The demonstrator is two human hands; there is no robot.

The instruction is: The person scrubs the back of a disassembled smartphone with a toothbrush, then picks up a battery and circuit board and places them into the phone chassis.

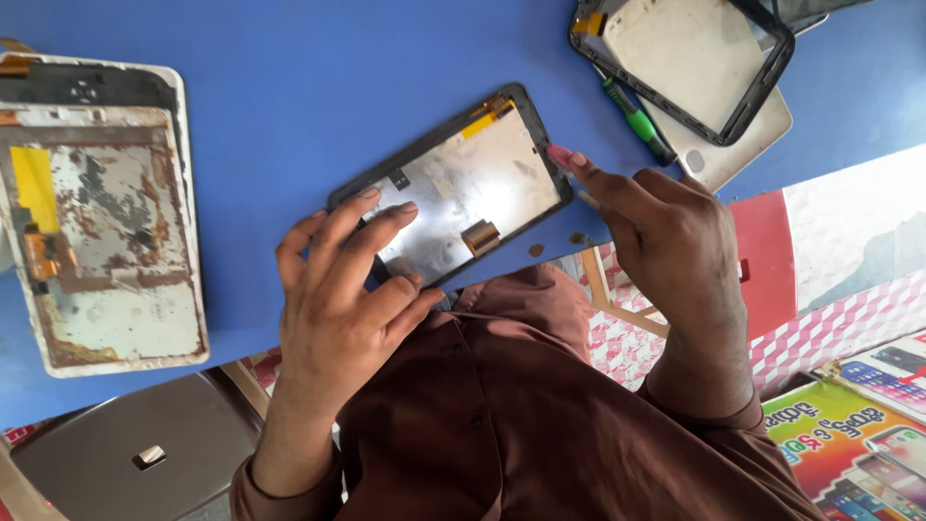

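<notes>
Tablet display panel [463, 188] lying back-up on blue table [289, 77], near front edge, long axis slanting from lower-left to upper-right. Left hand [338, 299] resting on panel's lower-left part, fingers spread & flat, pinning not clasping, thumb tucked at near edge. Right hand [666, 241] just off panel's right edge, closed around small pink pick [558, 152], tip touching frame at right long side nr upper corner; index extended along pick, wrist bent inward. Right hand nearer to working edge, left bracing opposite end. Gold flex tab mid-panel, yellow tape at top corner. Also: gutted tablet back shell [106, 212] far left, black bezel frame [690, 63] & green-handled screwdriver [637, 121] top right
</notes>
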